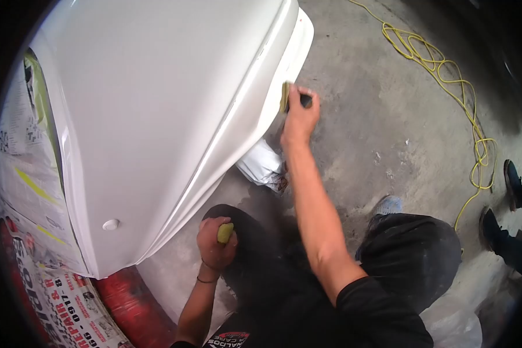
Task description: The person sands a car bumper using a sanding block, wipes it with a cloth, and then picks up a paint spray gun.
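Observation:
A large white painted panel [151, 98] with a raised lip along its right edge fills the upper left. My right hand [300, 115] grips a sanding block [285, 97], yellowish on its face and dark behind, against the lip of the panel. Near my left knee, my left hand [217, 239] is closed around a small yellow-green piece [225, 233], apart from the panel. A round white cap [111, 224] sits on the panel's lower part.
Masking paper [29, 156] covers the far left, above a red rounded object [134, 301]. Plastic wrapping [262, 165] lies under the panel edge. A yellow cord [468, 98] runs along the concrete floor. Another person's dark shoes [492, 229] are at right.

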The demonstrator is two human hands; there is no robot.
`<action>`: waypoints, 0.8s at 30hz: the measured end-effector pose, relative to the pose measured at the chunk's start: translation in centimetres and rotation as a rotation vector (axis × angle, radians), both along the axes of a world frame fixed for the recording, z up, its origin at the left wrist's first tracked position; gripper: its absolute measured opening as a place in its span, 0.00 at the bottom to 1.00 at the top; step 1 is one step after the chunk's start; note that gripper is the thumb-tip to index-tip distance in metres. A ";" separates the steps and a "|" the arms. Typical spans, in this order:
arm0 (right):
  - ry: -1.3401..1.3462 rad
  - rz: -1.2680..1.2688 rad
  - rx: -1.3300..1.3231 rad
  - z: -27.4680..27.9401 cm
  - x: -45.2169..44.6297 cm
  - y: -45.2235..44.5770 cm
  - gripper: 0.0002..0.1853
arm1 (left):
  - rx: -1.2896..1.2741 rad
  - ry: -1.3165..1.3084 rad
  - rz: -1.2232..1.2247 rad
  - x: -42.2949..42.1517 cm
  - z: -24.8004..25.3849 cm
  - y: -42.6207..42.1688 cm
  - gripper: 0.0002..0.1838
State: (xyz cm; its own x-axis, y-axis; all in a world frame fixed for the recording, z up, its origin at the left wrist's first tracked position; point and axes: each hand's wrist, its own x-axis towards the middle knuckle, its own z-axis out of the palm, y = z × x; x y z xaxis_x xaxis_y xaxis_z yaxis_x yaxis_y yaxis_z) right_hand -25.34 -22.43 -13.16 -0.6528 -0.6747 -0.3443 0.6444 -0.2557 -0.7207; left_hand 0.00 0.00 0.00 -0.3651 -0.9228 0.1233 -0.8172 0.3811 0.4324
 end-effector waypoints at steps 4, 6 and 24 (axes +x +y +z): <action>0.053 -0.073 0.049 1.4 -1.5 -0.4 0.10 | -0.002 0.016 0.015 -1.5 0.1 -0.4 0.19; -0.095 -0.059 -0.119 1.6 -2.4 -1.3 0.12 | 0.007 -0.006 0.033 -0.8 0.9 0.5 0.19; 0.256 -0.117 0.118 1.2 -0.6 0.0 0.11 | 0.001 0.009 0.052 0.0 0.6 0.5 0.19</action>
